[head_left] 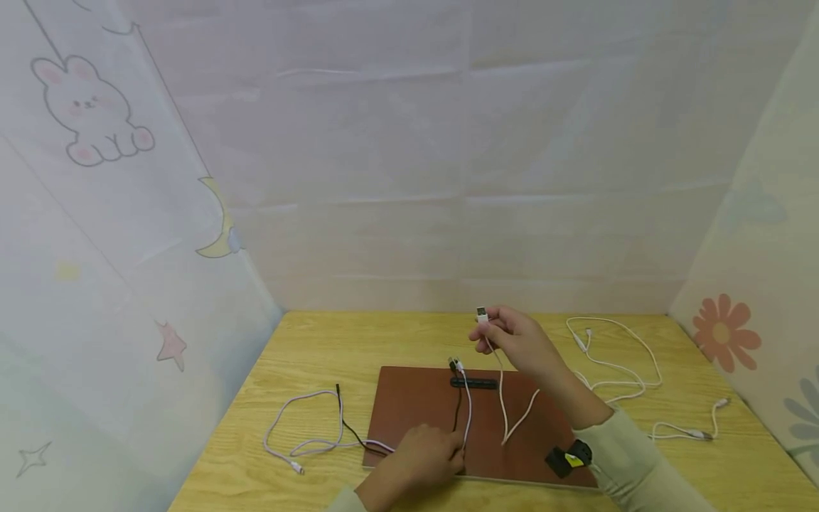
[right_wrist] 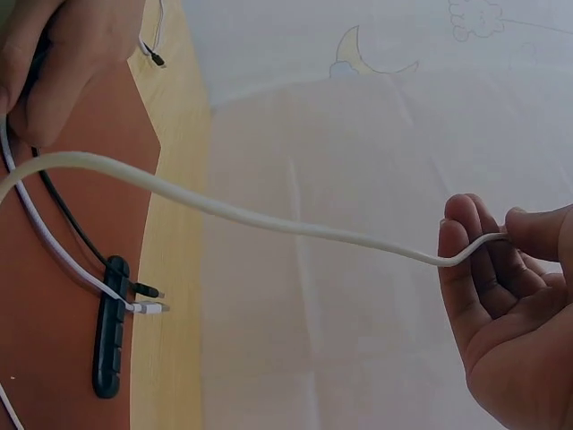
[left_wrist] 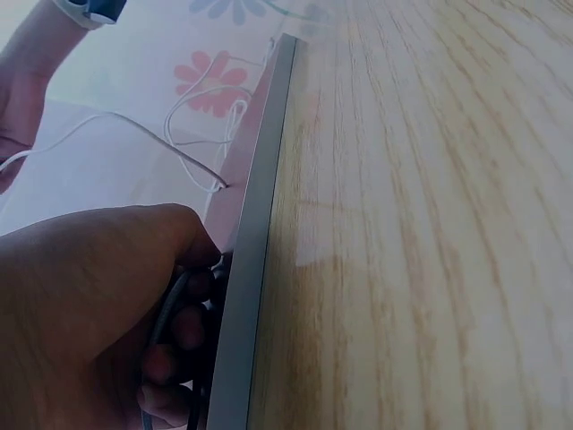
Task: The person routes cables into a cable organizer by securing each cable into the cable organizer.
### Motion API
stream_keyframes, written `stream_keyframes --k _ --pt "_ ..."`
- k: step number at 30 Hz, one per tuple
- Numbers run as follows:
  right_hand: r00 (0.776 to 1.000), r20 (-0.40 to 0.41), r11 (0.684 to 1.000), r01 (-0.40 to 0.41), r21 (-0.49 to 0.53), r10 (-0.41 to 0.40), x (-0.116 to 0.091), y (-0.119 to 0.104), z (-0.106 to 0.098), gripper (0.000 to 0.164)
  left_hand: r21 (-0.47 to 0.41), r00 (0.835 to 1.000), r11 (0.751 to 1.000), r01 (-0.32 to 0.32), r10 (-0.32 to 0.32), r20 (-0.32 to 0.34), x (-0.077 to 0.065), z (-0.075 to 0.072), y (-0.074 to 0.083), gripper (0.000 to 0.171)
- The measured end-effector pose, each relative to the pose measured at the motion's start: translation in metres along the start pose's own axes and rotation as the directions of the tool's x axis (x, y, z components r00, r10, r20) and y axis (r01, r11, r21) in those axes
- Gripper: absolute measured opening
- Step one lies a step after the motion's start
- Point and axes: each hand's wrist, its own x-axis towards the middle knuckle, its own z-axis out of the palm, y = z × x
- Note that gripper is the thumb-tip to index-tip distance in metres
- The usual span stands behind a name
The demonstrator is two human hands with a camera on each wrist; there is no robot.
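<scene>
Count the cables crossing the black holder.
2, at the left end of the holder in the head view: the black cable, the pale lilac cable beside it. None looks hidden.

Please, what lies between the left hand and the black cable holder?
In the head view, a black cable and a lilac cable run between them, over the brown board.

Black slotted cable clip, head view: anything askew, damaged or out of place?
Nothing stands out. The black slotted clip lies roughly parallel to the brown rectangular board's far edge, thin black cable and pale lilac cable side by side at one end. No visible damage; fine scratches wouldn't show.
</scene>
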Motion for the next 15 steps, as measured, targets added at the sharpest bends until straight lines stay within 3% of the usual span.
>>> stream_keyframes --k 7,15 --pt "0.999 -0.003 0.998 -0.036 0.053 0.037 0.001 0.011 -0.005 0.026 0.029 1.000 1.000 -0.009 0.010 -0.011 0.002 0.004 -0.003 0.025" --pt "0.998 -0.007 0.993 -0.069 0.092 0.070 0.001 0.022 -0.007 0.027 0.002 1.000 1.000 -0.025 0.025 -0.019 0.002 0.006 -0.005 0.023"
